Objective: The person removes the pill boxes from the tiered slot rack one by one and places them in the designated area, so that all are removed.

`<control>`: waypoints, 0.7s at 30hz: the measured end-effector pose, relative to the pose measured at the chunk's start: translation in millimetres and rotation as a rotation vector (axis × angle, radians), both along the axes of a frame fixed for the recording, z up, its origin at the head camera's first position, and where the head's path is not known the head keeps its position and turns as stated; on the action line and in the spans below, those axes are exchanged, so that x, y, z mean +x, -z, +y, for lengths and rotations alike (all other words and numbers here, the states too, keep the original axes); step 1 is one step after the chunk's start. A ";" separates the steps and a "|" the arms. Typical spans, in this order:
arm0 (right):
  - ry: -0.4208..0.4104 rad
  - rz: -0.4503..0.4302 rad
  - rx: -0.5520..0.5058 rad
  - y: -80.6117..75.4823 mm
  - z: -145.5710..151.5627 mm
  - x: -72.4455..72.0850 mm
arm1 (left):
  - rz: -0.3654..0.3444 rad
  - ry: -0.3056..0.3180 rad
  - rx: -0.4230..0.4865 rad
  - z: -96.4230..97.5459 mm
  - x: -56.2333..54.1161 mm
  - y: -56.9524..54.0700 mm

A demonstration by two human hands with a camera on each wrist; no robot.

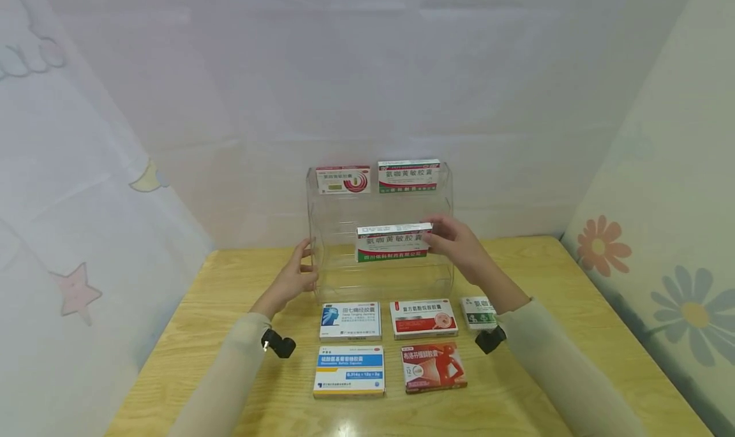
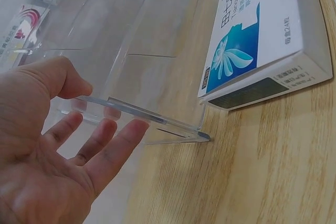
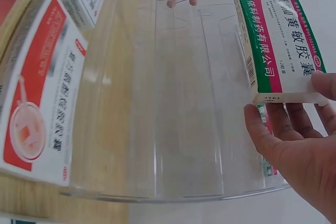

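A clear plastic display rack with tiers stands upright on the table. My left hand pinches its left side panel, with the thumb on the front edge and fingertips against the outer face, as the left wrist view shows. With my right hand I hold a white, green and red medicine box by its right end, in front of the rack's middle. In the right wrist view that box is between thumb and fingers. On the top tier sit a red-and-white medicine box and a matching green-and-red one.
Before the rack lie a blue-and-white box, a red-and-white box and a green-and-white box partly behind the right wrist. Nearer are a blue-striped box and a red box. A pale curtain hangs behind the wooden table.
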State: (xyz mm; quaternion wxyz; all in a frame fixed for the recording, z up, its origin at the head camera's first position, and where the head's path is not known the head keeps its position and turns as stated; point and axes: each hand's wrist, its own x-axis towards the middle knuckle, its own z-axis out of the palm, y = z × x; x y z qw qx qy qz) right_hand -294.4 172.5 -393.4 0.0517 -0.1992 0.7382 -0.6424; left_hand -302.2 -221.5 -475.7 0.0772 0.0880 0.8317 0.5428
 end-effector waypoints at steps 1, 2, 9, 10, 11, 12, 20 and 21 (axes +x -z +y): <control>-0.002 -0.008 -0.001 1.4 2.1 1.3 | -0.002 0.003 0.000 -1.6 -1.7 1.8; 0.001 -0.015 0.003 2.9 4.3 2.5 | -0.001 0.003 0.002 -2.6 -2.5 3.0; 0.025 -0.089 0.009 11.1 24.8 13.2 | -0.016 -0.001 0.031 -4.4 -2.4 4.1; 0.023 -0.099 0.008 11.9 28.1 15.4 | -0.015 0.002 0.031 -4.7 -2.4 4.7; 0.021 -0.111 0.010 13.3 31.6 17.3 | -0.017 0.002 0.033 -4.9 -2.1 5.1; 0.019 -0.123 0.012 14.7 34.9 19.3 | -0.017 0.005 0.033 -5.1 -2.0 5.5; 0.016 -0.181 0.112 31.5 67.1 33.8 | -0.016 0.010 0.017 -6.0 -4.5 7.7; 0.011 -0.184 0.118 33.3 70.6 35.6 | -0.013 0.012 0.014 -6.3 -4.7 7.9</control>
